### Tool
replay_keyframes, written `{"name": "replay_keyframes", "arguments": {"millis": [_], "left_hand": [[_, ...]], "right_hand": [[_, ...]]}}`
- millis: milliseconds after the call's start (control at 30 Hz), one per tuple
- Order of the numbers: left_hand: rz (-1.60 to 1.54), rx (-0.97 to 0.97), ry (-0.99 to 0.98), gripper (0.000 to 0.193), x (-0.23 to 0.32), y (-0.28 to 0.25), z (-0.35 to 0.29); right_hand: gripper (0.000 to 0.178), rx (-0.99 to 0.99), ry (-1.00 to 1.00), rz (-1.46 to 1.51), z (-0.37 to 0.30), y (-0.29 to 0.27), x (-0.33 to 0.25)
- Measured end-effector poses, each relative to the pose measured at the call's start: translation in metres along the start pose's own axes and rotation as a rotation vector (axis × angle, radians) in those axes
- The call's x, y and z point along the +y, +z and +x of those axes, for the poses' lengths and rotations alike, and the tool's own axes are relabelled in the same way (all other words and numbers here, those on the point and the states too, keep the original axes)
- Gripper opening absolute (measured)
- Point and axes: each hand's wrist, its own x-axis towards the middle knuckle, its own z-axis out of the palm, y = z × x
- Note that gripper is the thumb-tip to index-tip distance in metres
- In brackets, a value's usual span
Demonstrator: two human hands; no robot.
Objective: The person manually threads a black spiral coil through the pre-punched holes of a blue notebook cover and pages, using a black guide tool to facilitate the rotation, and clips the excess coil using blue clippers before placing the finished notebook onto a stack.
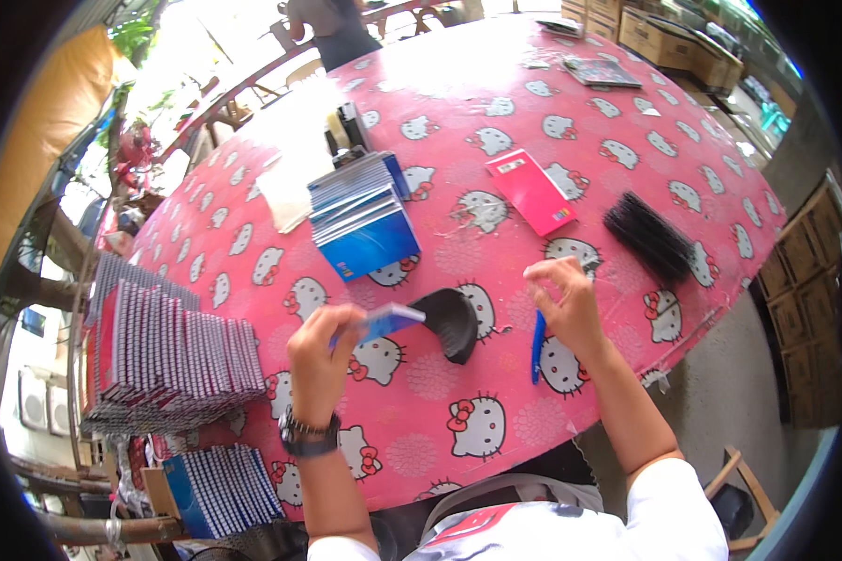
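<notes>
My left hand [323, 351], with a dark watch on the wrist, pinches a thin blue notebook [390, 323] by its near end, tilted above the table. Its far end overlaps a black curved piece [457, 327] whose kind I cannot tell. My right hand [571, 304] hovers to the right with thumb and fingers bent but apart, and nothing shows between them. Just below its fingers lies a slim blue pen-like tool [538, 348]. A stack of blue notebooks [365, 220] stands ahead of my left hand. Beyond my right hand lies a pink notebook [533, 192].
A bundle of thin black strands [650, 240] lies at right on the pink patterned table cover [430, 421]. Tall piles of spiral-bound notebooks [178, 346] stand at left, with blue spiral-bound ones [225, 491] below. Cartons [660, 42] and another person [332, 33] are beyond the table.
</notes>
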Motion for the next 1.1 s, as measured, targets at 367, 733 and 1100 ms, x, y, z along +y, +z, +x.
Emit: {"name": "replay_keyframes", "arguments": {"millis": [367, 733, 1100], "left_hand": [[-0.014, -0.026, 0.125, 0.019, 0.002, 0.016, -0.056], [-0.029, 0.049, 0.257, 0.017, 0.002, 0.032, -0.057], [-0.035, 0.076, 0.255, 0.014, -0.001, 0.035, -0.059]], "right_hand": [[0.027, -0.062, 0.165, -0.971, 0.034, -0.074, 0.088], [0.019, -0.047, -0.007, -0.485, 0.036, -0.087, 0.035], [0.026, -0.637, 0.067, 0.324, -0.016, 0.012, -0.088]]}}
